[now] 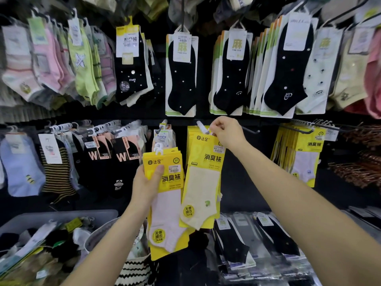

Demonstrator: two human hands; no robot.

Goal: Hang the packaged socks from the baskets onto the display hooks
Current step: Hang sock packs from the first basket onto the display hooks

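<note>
My left hand (147, 183) grips a small stack of yellow-carded sock packs (167, 203) with pale pink socks, held upright below the lower row of hooks. My right hand (225, 132) pinches the white hanger clip at the top of another yellow pack with a cream sock (203, 182). That pack hangs tilted at the tip of a display hook (201, 125), in front of more yellow packs on the same hook. A grey basket (61, 216) with loose sock packs sits at the lower left.
Packed hooks of socks fill the black wall above and to both sides. A bare hook (250, 130) juts out just right of my right hand. Yellow packs (305, 153) hang further right. Black sock packs (247, 242) lie on a shelf below. A round bin (99, 234) stands beside the basket.
</note>
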